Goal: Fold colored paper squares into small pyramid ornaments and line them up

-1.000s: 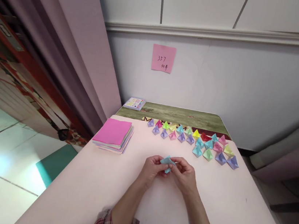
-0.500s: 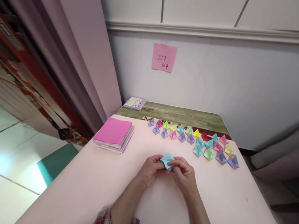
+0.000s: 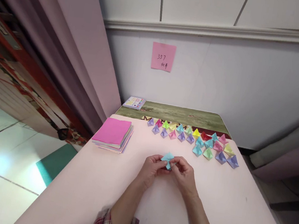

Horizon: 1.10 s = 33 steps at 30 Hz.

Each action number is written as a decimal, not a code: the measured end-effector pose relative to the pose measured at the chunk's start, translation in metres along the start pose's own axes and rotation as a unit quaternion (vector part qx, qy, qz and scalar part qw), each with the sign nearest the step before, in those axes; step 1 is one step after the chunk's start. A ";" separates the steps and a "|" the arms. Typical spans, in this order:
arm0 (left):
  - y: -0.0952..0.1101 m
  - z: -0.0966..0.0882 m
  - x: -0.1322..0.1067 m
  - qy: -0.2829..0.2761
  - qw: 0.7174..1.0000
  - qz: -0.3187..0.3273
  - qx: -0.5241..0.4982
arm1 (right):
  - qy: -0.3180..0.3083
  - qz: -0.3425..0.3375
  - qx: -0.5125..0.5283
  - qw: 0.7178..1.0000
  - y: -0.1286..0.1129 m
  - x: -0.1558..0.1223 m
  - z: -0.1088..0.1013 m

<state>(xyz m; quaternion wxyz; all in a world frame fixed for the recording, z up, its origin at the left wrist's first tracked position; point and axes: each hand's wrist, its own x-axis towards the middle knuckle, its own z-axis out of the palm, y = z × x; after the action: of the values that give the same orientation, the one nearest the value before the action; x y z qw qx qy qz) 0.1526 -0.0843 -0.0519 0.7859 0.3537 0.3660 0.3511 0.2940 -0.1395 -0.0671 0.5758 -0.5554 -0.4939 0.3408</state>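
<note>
Between my two hands, above the middle of the table, is a small light-blue folded paper (image 3: 168, 157). My left hand (image 3: 150, 169) pinches its left side, thumb on the front face. Its right side is gripped by my right hand (image 3: 184, 173), with thumb and forefinger near the lower middle of the paper. My other fingers curl behind and hide the back. Beyond my hands stand several small folded paper pieces (image 3: 181, 136) in purple, pink, green, yellow, red and blue, set out in rows.
A stack of square coloured paper (image 3: 112, 131), magenta on top, lies at the left of the pink-covered table (image 3: 100, 193). A printed packet (image 3: 134, 102) sits at the far left corner. The wall behind bears a pink note (image 3: 163, 57). A curtain (image 3: 92, 45) hangs at left.
My left thumb has moved onto the front of the light-blue paper, and my right thumb and forefinger have shifted slightly. The paper's visible outline has changed a little. The view has drifted slightly.
</note>
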 end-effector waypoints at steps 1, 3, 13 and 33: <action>-0.001 0.000 0.000 0.005 1.000 0.001 0.003 | 0.004 0.020 0.003 1.000 0.002 0.000 0.001; -0.001 -0.001 0.000 0.011 1.000 0.005 0.011 | 0.015 0.048 0.027 0.998 0.005 0.000 0.003; 0.001 0.002 -0.002 0.023 0.998 0.047 0.038 | 0.035 0.099 0.136 0.985 0.008 0.004 0.003; 0.004 0.005 -0.001 0.039 0.985 0.134 0.106 | 0.052 0.135 0.179 0.973 0.001 0.001 0.007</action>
<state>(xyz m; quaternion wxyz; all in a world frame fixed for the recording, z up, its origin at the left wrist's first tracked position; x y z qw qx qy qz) 0.1544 -0.0846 -0.0455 0.6752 0.4668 0.3807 0.4257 0.2883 -0.1361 -0.0689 0.6395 -0.5220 -0.3147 0.4686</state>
